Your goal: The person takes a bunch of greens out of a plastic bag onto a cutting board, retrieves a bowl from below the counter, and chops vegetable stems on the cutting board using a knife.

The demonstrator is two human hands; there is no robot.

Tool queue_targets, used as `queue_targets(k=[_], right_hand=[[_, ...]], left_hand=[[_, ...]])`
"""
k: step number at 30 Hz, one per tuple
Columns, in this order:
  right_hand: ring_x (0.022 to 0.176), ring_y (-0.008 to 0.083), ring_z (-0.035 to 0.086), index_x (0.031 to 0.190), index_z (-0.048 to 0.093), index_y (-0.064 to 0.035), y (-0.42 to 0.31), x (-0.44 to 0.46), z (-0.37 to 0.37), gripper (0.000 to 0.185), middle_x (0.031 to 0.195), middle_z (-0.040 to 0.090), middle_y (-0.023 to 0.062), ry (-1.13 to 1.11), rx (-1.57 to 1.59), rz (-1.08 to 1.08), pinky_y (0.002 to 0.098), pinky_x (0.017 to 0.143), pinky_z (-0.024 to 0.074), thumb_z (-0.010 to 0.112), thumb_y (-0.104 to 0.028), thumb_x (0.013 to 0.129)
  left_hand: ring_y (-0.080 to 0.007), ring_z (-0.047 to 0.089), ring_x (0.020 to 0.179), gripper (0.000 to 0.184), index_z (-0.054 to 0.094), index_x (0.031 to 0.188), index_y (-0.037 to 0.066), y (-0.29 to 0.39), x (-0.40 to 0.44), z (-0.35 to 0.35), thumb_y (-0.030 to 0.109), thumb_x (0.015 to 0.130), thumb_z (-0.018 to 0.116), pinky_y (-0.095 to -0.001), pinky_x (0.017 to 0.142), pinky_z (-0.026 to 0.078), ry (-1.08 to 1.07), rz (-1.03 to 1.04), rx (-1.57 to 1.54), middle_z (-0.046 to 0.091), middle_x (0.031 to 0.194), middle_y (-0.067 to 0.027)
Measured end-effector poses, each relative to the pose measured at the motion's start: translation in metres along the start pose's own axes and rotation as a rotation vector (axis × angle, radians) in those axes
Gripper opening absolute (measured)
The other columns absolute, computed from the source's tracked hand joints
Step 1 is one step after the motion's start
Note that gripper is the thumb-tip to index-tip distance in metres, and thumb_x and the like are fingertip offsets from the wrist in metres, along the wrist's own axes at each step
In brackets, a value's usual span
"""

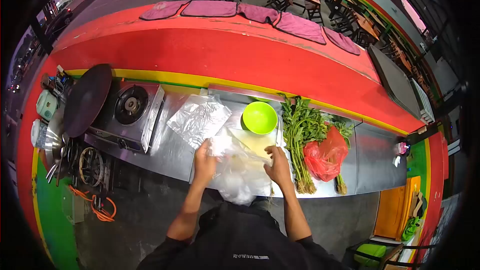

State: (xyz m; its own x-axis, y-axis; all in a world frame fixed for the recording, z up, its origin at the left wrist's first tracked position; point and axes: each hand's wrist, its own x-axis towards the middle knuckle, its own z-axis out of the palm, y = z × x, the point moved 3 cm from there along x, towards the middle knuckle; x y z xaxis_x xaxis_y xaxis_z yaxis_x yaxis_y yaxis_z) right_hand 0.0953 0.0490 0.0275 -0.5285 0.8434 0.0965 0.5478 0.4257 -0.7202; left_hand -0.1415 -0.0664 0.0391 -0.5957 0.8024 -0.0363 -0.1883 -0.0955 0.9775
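My left hand [204, 164] is closed on a crumpled clear plastic bag [235, 170] at the front edge of the steel counter. On the bag's right side, my right hand [277, 166] has its fingers curled at the plastic. The bag hangs down toward my body. Just beyond it lies a pale yellowish board or sheet [257, 143], partly covered by the plastic. A green bowl [259, 118] stands behind that. Flat clear plastic [199, 120] lies to the left of the bowl. Leafy greens [300, 145] with long stems lie on the right, beside a red plastic bag [327, 155].
A gas stove [131, 107] stands on the left, with a large dark wok [88, 101] leaning at its side. Metal pans [54, 132] hang or stand further left. Behind the counter rises a red wall [225, 52] with pink cloths [209, 8] on top.
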Motion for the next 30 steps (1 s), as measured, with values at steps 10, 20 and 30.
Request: queue_targets(k=[10,20,30], right_hand=[[0.099,0.0244,0.069,0.120,0.063,0.0034,0.091,-0.043,0.015,0.037,0.109,0.071,0.0130,-0.183,1.542,0.583,0.0392,0.088,0.0575,0.064,-0.007,0.085],[0.087,0.0234,0.068,0.118,0.066,0.0045,0.132,-0.076,0.059,0.034,0.103,0.071,0.0141,-0.228,1.491,0.553,0.0351,0.078,0.0562,0.059,-0.017,0.092],[0.074,0.0085,0.054,0.145,0.049,-0.0089,0.050,0.022,0.059,0.065,0.101,0.060,-0.0016,-0.331,1.362,0.513,0.0222,0.062,0.0444,0.076,-0.012,0.087]], left_hand=[[-0.0149,0.067,0.080,0.045,0.060,0.133,0.005,-0.042,-0.025,-0.078,0.036,0.106,0.046,-0.0315,0.067,0.057,-0.315,-0.774,-0.263,0.072,0.106,-0.0083],[-0.0315,0.067,0.104,0.052,0.061,0.123,0.005,-0.082,-0.029,-0.111,0.049,0.095,0.057,-0.0493,0.090,0.055,-0.191,-0.008,-0.807,0.069,0.114,-0.0157],[-0.0262,0.062,0.107,0.059,0.053,0.127,-0.004,-0.089,0.005,-0.124,0.019,0.082,0.082,-0.0379,0.095,0.049,-0.101,-0.144,0.578,0.065,0.112,-0.0179]])
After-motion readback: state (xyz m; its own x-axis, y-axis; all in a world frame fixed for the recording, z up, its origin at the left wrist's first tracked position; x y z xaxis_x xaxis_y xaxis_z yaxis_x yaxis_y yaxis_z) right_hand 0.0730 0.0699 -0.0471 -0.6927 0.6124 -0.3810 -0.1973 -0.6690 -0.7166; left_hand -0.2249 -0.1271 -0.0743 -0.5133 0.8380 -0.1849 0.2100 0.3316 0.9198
